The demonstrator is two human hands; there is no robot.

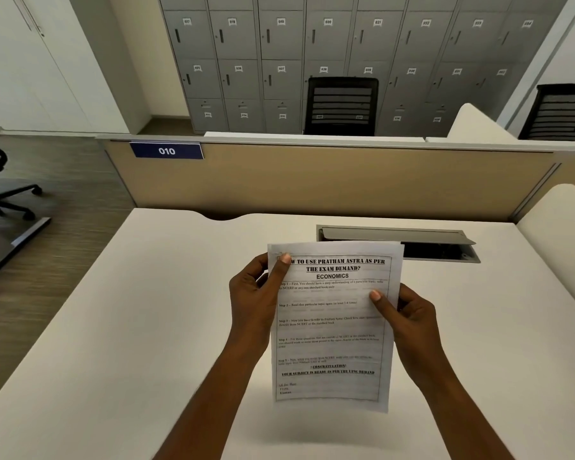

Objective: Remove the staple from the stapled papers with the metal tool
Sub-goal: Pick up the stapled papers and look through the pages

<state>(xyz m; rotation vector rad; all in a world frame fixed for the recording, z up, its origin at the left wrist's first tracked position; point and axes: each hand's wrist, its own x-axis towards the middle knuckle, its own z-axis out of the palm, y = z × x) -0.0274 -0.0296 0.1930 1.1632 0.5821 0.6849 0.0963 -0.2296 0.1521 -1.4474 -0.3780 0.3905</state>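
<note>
I hold the stapled papers [331, 327] upright above the white desk [146, 310], the printed side facing me. My left hand [259, 293] grips the left edge, its thumb pressed on the top left corner. My right hand [402, 313] grips the right edge, thumb on the page. A faint mark near the top left corner may be the staple [278, 254], but it is too small to tell. No metal tool is in view.
An open cable hatch [395, 242] is set in the desk behind the papers. A beige partition [312, 180] with a blue "010" plate [166, 151] closes the far edge. Grey lockers [246, 61] and black chairs [342, 106] stand beyond.
</note>
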